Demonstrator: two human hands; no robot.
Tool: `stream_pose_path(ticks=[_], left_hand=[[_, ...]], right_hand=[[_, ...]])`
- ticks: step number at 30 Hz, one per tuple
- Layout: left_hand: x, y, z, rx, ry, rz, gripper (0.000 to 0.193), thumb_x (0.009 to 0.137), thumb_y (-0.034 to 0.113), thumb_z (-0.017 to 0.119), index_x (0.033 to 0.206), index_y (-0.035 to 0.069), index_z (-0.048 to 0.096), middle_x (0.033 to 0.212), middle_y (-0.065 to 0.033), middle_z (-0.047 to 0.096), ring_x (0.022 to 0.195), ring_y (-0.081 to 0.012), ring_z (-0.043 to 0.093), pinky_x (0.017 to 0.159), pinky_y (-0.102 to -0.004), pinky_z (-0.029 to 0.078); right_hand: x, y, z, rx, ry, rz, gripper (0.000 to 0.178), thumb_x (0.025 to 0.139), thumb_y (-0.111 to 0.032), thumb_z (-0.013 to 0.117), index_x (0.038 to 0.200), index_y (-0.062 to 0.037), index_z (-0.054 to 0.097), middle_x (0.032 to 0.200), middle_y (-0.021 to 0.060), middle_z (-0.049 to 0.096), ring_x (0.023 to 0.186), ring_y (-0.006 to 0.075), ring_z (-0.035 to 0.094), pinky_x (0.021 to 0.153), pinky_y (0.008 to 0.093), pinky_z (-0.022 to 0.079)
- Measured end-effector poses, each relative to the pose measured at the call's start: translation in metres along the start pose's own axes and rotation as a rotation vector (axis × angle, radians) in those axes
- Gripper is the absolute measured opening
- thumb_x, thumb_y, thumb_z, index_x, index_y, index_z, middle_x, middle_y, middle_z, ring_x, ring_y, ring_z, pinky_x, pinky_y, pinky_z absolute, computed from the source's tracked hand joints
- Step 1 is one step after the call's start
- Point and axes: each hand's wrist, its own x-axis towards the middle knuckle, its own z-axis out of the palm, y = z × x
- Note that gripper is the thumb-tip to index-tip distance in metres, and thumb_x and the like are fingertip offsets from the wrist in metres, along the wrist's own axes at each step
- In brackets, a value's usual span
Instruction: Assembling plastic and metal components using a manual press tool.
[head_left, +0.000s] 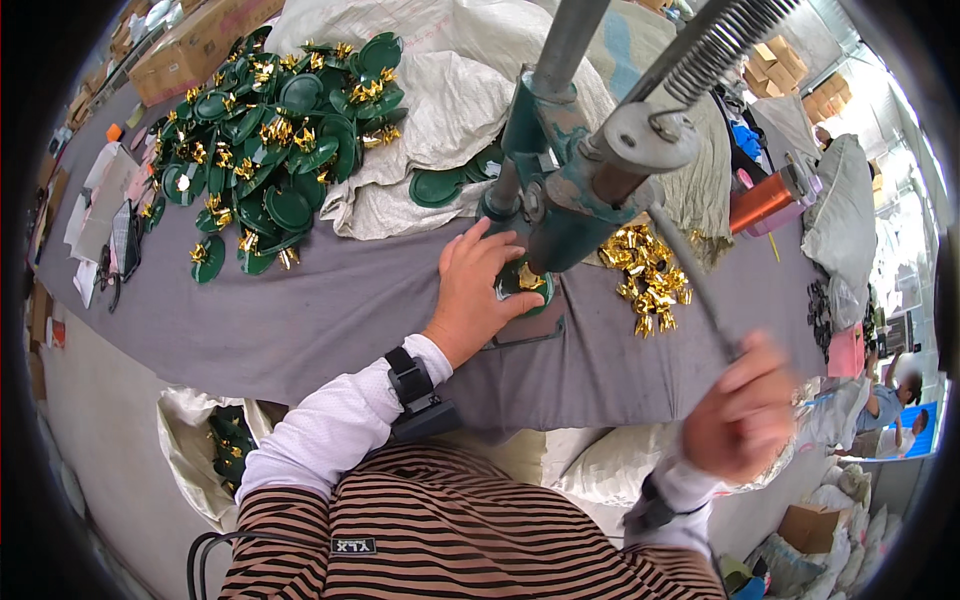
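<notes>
A green hand press (575, 225) with a coil spring stands on the cloth-covered table. My left hand (475, 285) is closed on a round green plastic disc (541, 294), holding its edge under the press head with thumb and fingers. A small gold piece (530, 277) sits on the disc, right below the ram. My right hand (738, 412), blurred by motion, is curled round the lower end of the press lever (692, 280). Just right of the press lies a heap of shiny gold clips (650, 282).
Green discs with gold clips attached (290, 150) are heaped at the back left. More plain discs (437, 187) lie on a white woven sack (400, 120). An orange roll (765, 203) lies at the back right. An open sack (190, 440) with green pieces stands below the table's left front edge.
</notes>
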Motion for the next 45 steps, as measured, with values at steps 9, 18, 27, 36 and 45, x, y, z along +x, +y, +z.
stream_pose_path(ticks=[9, 18, 27, 36, 45], left_hand=[[-0.002, -0.012, 0.004, -0.031, 0.024, 0.05, 0.044, 0.07, 0.031, 0.08, 0.103, 0.005, 0.064, 0.124, -0.0093, 0.06, 0.133, -0.0342, 0.04, 0.108, -0.0486, 0.027], [-0.033, -0.022, -0.04, -0.153, 0.0, -0.059, 0.033, 0.075, 0.03, 0.077, 0.1, 0.011, 0.068, 0.126, -0.0052, 0.061, 0.136, -0.0303, 0.038, 0.112, -0.049, 0.021], [-0.049, -0.079, -0.196, 0.448, -0.014, 0.226, 0.019, 0.074, 0.013, 0.07, 0.09, 0.011, 0.06, 0.123, -0.0062, 0.058, 0.128, -0.0327, 0.045, 0.106, -0.0473, 0.031], [-0.005, -0.074, -0.246, 0.663, 0.018, 0.15, 0.015, 0.078, -0.002, 0.057, 0.09, 0.007, 0.059, 0.084, -0.0083, 0.058, 0.085, -0.0282, 0.059, 0.083, -0.0356, 0.046], [-0.01, -0.007, -0.063, -0.481, -0.26, -0.3, 0.024, 0.087, 0.005, 0.062, 0.111, 0.007, 0.065, 0.095, 0.0004, 0.056, 0.07, -0.0055, 0.051, 0.059, -0.0219, 0.045]], right_hand=[[0.023, -0.002, 0.005, -0.023, -0.069, -0.024, 0.022, 0.09, -0.022, 0.051, 0.072, -0.0102, 0.05, 0.065, 0.0038, 0.047, 0.069, 0.0224, 0.052, 0.076, 0.0438, 0.047], [0.233, 0.123, 0.067, 0.12, 0.021, 0.363, 0.035, 0.095, -0.015, 0.055, 0.122, 0.0075, 0.058, 0.079, 0.0035, 0.057, 0.064, 0.0073, 0.05, 0.052, 0.0156, 0.038], [0.234, 0.127, 0.077, 0.024, 0.026, 0.382, 0.033, 0.094, -0.013, 0.056, 0.121, 0.0063, 0.058, 0.076, 0.0036, 0.057, 0.059, 0.0084, 0.049, 0.05, 0.0162, 0.04], [0.235, 0.143, 0.077, 0.167, -0.025, 0.337, 0.028, 0.091, -0.012, 0.06, 0.112, 0.0067, 0.063, 0.079, 0.0043, 0.061, 0.066, 0.0106, 0.056, 0.058, 0.0212, 0.045], [0.224, 0.122, 0.095, 0.241, 0.067, 0.226, 0.018, 0.091, -0.014, 0.057, 0.097, 0.0011, 0.064, 0.069, 0.0017, 0.058, 0.055, 0.0094, 0.053, 0.051, 0.0207, 0.042]])
